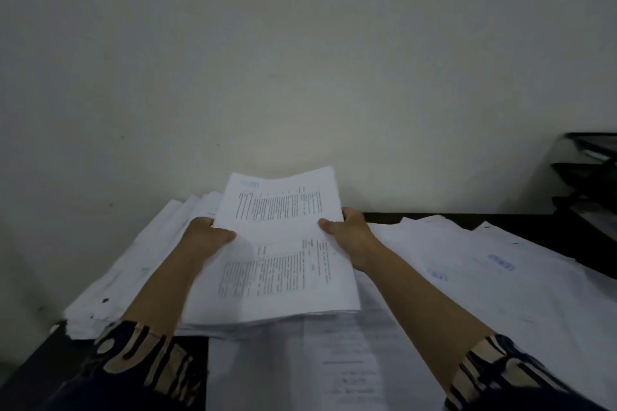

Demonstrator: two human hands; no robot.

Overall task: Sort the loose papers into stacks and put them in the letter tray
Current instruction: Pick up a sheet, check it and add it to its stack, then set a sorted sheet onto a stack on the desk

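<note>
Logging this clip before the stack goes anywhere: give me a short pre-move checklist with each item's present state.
1. Left hand grips the held paper stack at its left edge: ok.
2. Right hand grips the right edge: ok.
3. Stack edges squared: not ok, sheets fan at the near edge.
4. Letter tray in view at far right: ok.
5. Free tray tier: cannot tell, too dark.
6. Loose papers remain on the desk: not ok.
</note>
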